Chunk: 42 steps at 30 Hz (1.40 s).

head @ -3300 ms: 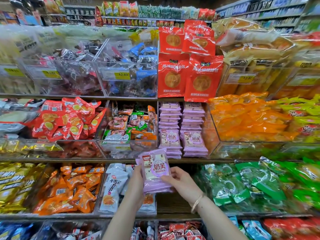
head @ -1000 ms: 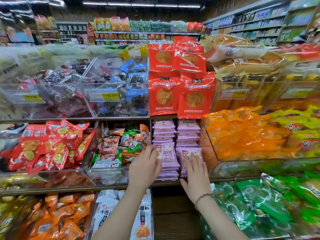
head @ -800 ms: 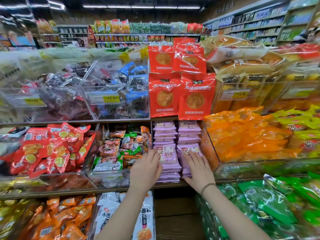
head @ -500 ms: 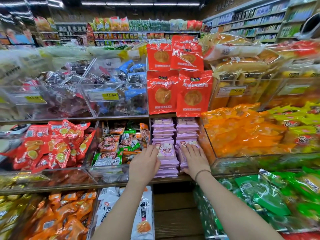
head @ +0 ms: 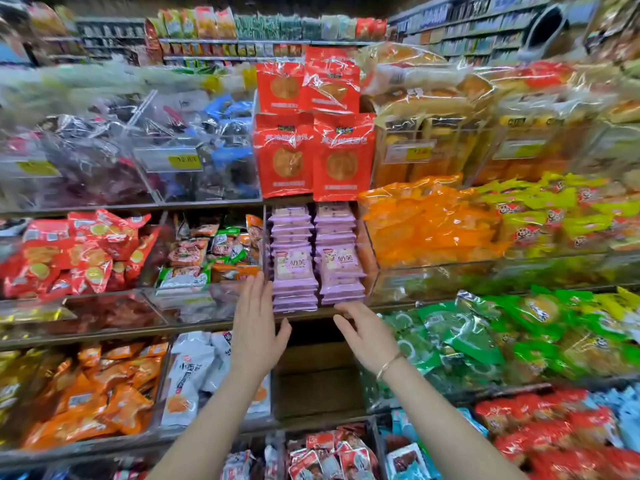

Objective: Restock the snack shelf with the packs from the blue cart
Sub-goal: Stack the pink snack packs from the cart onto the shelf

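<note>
Head view: purple packs, two stacks, middle shelf, 12 o'clock of both hands. Left hand and right hand: fingers spread, empty, just below stacks. Advice: square stack edges flush before fetching more.

A single head-worn wide-angle view faces the snack shelf head-on and close, tilted slightly downward. The purple packs sit near the centre, both forearms entering from the bottom edge. Farther aisles appear along the top, and the frame edges bend and blur.
</note>
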Each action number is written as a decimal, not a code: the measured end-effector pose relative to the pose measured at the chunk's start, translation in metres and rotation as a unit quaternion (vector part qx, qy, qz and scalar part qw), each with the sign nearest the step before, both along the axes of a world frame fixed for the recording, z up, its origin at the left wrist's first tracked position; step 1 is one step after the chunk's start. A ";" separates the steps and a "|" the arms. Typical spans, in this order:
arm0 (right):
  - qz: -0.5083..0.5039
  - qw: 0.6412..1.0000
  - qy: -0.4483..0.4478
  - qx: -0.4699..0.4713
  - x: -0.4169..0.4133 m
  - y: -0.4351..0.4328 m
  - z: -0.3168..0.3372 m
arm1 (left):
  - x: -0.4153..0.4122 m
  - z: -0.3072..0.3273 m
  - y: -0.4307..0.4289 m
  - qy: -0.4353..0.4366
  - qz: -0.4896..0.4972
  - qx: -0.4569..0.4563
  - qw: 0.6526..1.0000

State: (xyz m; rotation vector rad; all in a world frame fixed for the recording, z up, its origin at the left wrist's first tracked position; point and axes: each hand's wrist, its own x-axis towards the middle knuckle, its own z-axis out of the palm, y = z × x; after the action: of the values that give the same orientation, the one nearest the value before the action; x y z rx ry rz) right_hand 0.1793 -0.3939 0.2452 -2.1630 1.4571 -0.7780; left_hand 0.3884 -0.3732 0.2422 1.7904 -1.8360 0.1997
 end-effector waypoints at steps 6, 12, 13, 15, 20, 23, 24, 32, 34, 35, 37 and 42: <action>-0.061 0.979 -0.033 0.194 -0.079 0.112 -0.101 | -0.049 -0.100 0.129 0.231 -0.004 0.158 0.960; -0.123 0.927 0.050 0.351 -0.168 0.224 -0.207 | -0.070 -0.172 0.246 0.246 0.048 0.388 0.887; -0.126 0.915 0.074 0.376 -0.181 0.244 -0.219 | -0.069 -0.178 0.260 0.232 0.045 0.423 0.875; -0.124 0.880 0.124 0.441 -0.203 0.284 -0.237 | -0.064 -0.190 0.288 0.222 0.040 0.478 0.849; -0.241 0.831 0.126 0.485 -0.252 0.364 -0.266 | -0.064 -0.216 0.348 0.189 0.028 0.544 0.817; -0.280 0.805 0.104 0.512 -0.263 0.414 -0.272 | -0.069 -0.226 0.378 0.184 0.051 0.562 0.805; -0.290 0.798 0.094 0.519 -0.262 0.429 -0.272 | -0.071 -0.231 0.389 0.193 0.054 0.564 0.801; -0.383 0.771 -0.089 0.500 -0.290 0.504 -0.264 | -0.106 -0.255 0.463 0.245 0.075 0.610 0.749; -0.395 0.769 -0.107 0.491 -0.310 0.510 -0.266 | -0.119 -0.255 0.466 0.260 0.094 0.612 0.741; -0.399 0.768 -0.111 0.489 -0.321 0.512 -0.267 | -0.127 -0.254 0.464 0.273 0.106 0.608 0.738; -0.409 0.765 -0.112 0.485 -0.346 0.511 -0.269 | -0.145 -0.255 0.459 0.304 0.126 0.596 0.733; -0.415 0.779 -0.083 0.463 -0.405 0.488 -0.255 | -0.212 -0.247 0.446 0.331 0.115 0.592 0.726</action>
State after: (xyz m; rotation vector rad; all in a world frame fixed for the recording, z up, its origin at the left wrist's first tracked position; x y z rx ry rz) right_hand -0.2257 0.0946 -0.0099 -0.6640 2.0832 -0.3123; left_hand 0.1760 0.0725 -0.0052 2.3329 -1.1476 -1.6685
